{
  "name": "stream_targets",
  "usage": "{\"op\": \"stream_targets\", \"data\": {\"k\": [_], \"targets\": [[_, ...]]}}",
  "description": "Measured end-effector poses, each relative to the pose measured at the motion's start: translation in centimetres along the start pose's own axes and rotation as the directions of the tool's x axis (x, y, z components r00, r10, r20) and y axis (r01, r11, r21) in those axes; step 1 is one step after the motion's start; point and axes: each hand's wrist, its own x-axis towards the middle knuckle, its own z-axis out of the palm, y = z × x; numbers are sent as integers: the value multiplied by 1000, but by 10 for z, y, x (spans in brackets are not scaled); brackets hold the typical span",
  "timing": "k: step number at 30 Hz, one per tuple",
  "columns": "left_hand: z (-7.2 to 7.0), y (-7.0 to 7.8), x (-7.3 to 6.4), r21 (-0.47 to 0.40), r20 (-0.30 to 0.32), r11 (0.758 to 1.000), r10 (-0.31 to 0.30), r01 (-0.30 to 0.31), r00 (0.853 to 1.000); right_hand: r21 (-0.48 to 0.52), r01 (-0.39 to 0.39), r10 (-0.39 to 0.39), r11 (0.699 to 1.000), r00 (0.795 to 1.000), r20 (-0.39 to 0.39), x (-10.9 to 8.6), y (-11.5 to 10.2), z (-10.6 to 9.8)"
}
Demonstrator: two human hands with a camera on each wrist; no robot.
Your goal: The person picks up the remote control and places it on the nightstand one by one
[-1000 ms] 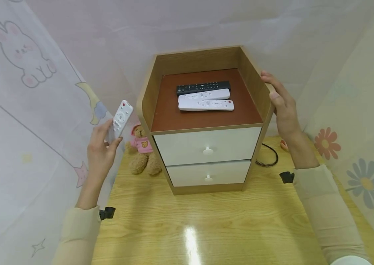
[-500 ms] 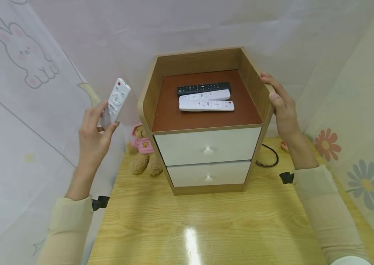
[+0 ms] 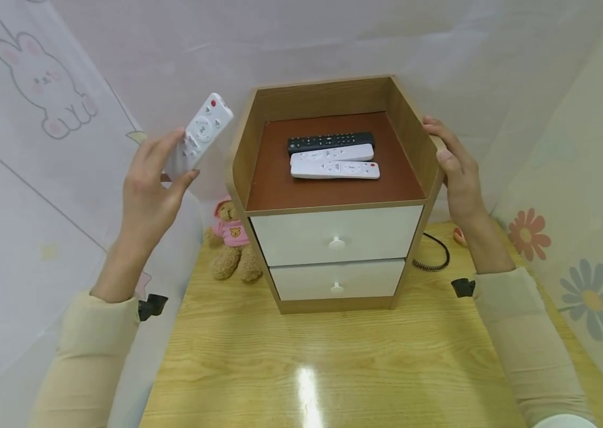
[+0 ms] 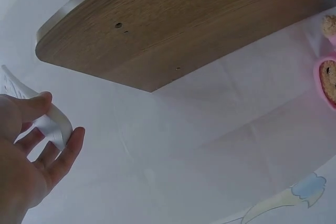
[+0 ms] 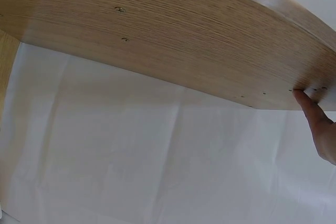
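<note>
My left hand pinches a white remote control between thumb and fingers, raised left of the small cabinet. The remote's button side and red button face the head camera. In the left wrist view the remote shows edge-on beside the cabinet's side panel. On the cabinet's brown top lie a black remote and two white remotes, one overlapping the other. My right hand grips the rim of the right side panel; in the right wrist view a finger touches that panel's outer face.
Two white drawers with round knobs form the cabinet's front. A teddy bear in pink sits left of it on the wooden table. A dark coiled cord lies to the right. Printed sheets hang around the table.
My left hand has risen with the white remote, first drifting left, then bringing the remote back toward the cabinet's upper left side. The right hand stays on the cabinet rim.
</note>
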Motion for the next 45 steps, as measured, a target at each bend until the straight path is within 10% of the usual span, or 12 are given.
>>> {"op": "stream_targets", "data": {"k": [22, 45], "targets": [[14, 50, 52, -60, 171, 967, 256, -249, 951, 5, -37, 37, 999, 999, -7, -3, 0, -1], [40, 100, 58, -30, 421, 925, 355, -379, 835, -11, -12, 12, 1000, 1000, 24, 1, -7, -3]]}}
